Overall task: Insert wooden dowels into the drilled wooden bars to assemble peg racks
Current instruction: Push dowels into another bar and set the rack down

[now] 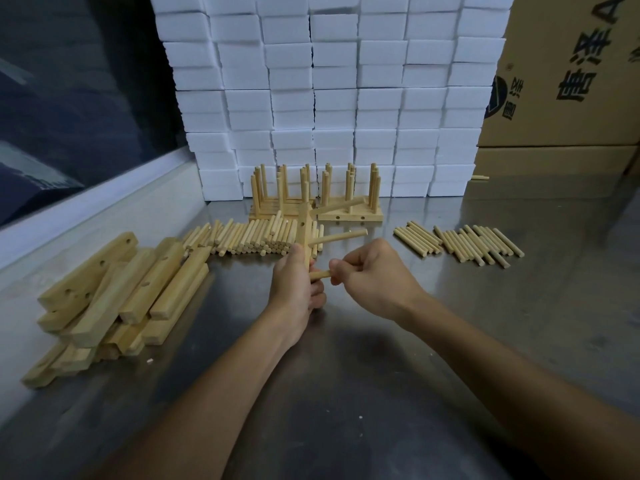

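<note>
My left hand [294, 289] grips a drilled wooden bar [304, 226] upright above the table's middle. Two dowels stick out of the bar to the right, an upper dowel [341, 204] and a middle dowel [343, 235]. My right hand [372, 275] pinches a third dowel [319, 275], whose left end meets the bar's lower part just above my left fingers. The bar's lower end is hidden inside my left hand.
A heap of drilled bars [114, 299] lies at the left. Loose dowels [256, 237] lie behind my hands, more dowels [460, 242] at the right. Finished peg racks [311, 195] stand before stacked white foam blocks [329, 98]. Cardboard boxes [568, 98] rise at the right.
</note>
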